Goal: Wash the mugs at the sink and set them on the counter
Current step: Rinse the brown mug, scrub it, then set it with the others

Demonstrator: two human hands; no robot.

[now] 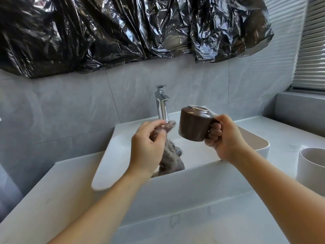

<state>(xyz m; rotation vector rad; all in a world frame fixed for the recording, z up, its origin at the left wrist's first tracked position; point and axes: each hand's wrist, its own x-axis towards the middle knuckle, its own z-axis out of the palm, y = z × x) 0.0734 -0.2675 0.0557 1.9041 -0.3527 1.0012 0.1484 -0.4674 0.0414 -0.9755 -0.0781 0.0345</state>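
Crumpled black plastic sheet (123, 32) (glossy) above window blinds (311, 50).

Two bare forearms enter from the lower frame, no sleeves visible; the left hand (147, 147) and right hand (225, 138) wear no gloves, rings or watches.

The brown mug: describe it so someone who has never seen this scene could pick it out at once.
Start at the white sink below the chrome faucet. Above the basin, just right of the faucet, the right hand holds the brown mug by its handle, turned upside down with its pale base ring on top. The only other cup, the white mug on the counter at far right, sits untouched.
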